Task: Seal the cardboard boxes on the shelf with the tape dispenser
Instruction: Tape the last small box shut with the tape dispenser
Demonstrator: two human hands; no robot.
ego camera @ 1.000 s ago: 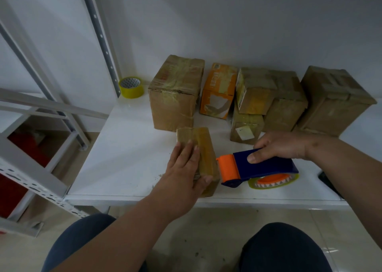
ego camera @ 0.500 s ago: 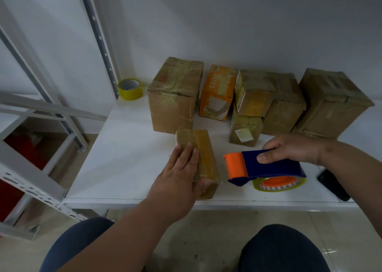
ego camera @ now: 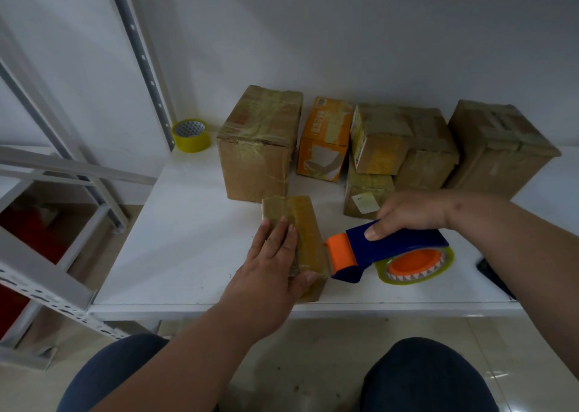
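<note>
The white shelf (ego camera: 194,248) fills the middle of the frame, with a grey metal rack upright (ego camera: 138,57) running down from the upper left. Along the back, across the centre and right, stands a row of taped cardboard boxes: a tall one (ego camera: 257,148) left of centre, an orange carton (ego camera: 324,140) beside it, a stack of smaller ones (ego camera: 379,142), and a large box (ego camera: 498,148) at the right. Low in the centre, near the shelf's front edge, lies the small flat box (ego camera: 300,223) that seems to be the one being sealed. The left hand (ego camera: 269,270) rests flat on it, fingers straight and spread over its left half, thumb against the near end, pinning it down. Just right of it the right hand (ego camera: 413,214) has its fingers curled over the blue handle of the tape dispenser (ego camera: 388,251), whose orange front sits at the box's right side, apparently touching it; the tape roll hangs toward the lower right. A spare yellow tape roll (ego camera: 191,134) sits at the back left, and a dark phone-like thing (ego camera: 493,272) lies at the right edge.

Judging by this, a strip is being started or cut at the box's side. The next move likely needs the box held firm while the dispenser is pulled steadily across the seam
</note>
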